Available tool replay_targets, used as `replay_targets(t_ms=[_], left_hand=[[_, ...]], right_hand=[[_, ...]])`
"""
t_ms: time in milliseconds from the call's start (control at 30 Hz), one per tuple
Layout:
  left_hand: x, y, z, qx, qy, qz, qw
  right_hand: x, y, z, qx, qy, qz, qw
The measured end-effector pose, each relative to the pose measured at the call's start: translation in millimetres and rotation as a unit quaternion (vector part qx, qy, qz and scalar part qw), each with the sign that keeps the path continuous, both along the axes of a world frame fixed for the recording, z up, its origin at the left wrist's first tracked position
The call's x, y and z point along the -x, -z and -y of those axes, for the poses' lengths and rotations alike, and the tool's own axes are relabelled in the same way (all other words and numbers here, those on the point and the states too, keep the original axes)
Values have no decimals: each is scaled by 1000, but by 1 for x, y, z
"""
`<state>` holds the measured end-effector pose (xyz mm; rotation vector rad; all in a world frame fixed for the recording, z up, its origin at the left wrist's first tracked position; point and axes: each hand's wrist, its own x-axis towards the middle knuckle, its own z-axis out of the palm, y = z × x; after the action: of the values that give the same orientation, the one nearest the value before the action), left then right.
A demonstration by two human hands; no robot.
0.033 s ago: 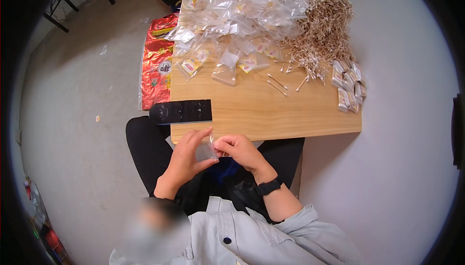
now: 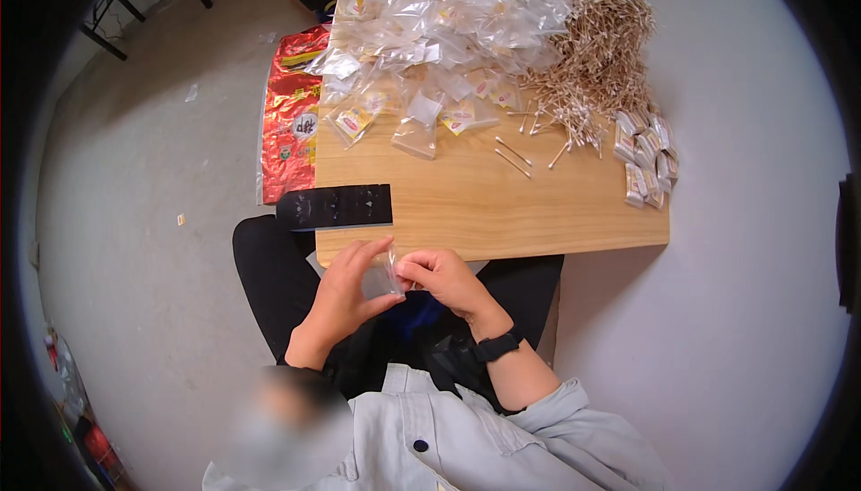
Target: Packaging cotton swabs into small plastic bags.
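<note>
We see both hands posed just as in the earlier frame, with the items on the counter (image 2: 538, 213) likewise unmoved. We note the left hand (image 2: 348, 286) with thumb and fingers curved widely apart, holding a clear plastic bag (image 2: 380, 281) between them. The right hand (image 2: 446, 283) is narrowed, thumb against forefinger, pinching the bag's right edge; whether it also grips something smaller we cannot tell. We find the bag above the lap, by the counter's near edge: transparent, glossy and held taut, its contents too indistinct for us to read.
</note>
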<state>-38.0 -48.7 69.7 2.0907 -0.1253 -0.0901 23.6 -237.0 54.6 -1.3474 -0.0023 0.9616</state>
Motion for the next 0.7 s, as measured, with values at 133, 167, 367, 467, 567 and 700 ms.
replay_targets(t_ms=[133,167,367,467,567,700], left_hand=[[-1,-1,2,16,-2,3,1000],[-1,-1,2,9,0,5,1000],[0,-3,2,-16,4,1,1000],[-1,-3,2,-26,12,1,1000],[-1,-3,3,-36,14,7,999],[0,-2,3,-14,-8,-10,1000]], right_hand=[[-1,5,2,18,-12,21,1000],[-1,6,1,43,-20,32,998],[0,0,-6,47,-15,31,998],[0,6,-4,28,-24,33,999],[1,9,-7,52,-35,65,996],[3,11,-11,104,-17,122,987]])
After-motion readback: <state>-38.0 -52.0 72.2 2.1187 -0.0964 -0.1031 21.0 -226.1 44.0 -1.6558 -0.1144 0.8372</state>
